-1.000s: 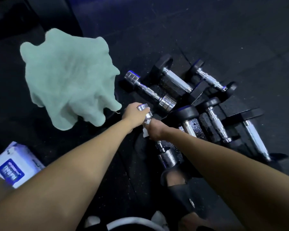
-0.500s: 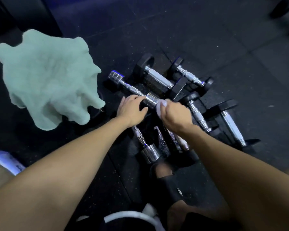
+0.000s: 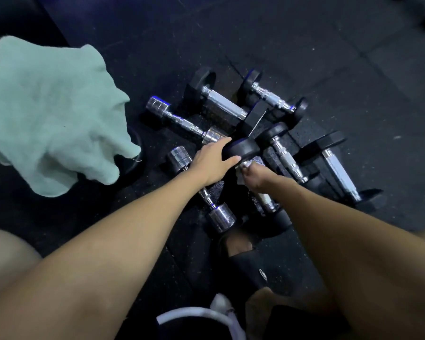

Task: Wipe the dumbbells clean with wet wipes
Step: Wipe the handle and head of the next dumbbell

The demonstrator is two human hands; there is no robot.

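Several dumbbells lie in a cluster on the dark rubber floor [image 3: 304, 45]. My left hand [image 3: 212, 161] grips the round black head [image 3: 245, 148] of a dumbbell whose chrome handle [image 3: 265, 200] runs toward me. My right hand [image 3: 258, 176] holds a white wet wipe [image 3: 243, 169] around that handle just below the head. A small all-chrome dumbbell [image 3: 221, 217] lies to the left under my left forearm. A second chrome dumbbell [image 3: 182, 121] lies behind it. Black-headed dumbbells [image 3: 226, 104] [image 3: 272, 98] [image 3: 339, 170] sit beyond and to the right.
A pale green towel [image 3: 47, 114] lies crumpled on the floor at left, partly over a dark round object [image 3: 130, 163]. My foot in a black sandal [image 3: 245, 261] stands just in front of the dumbbells. A white rim [image 3: 189, 315] shows at the bottom edge.
My left hand moved right onto the black dumbbell head. My right hand came back from the far chrome dumbbell to this dumbbell's handle with the wipe. The white wipe pack at left left the view.
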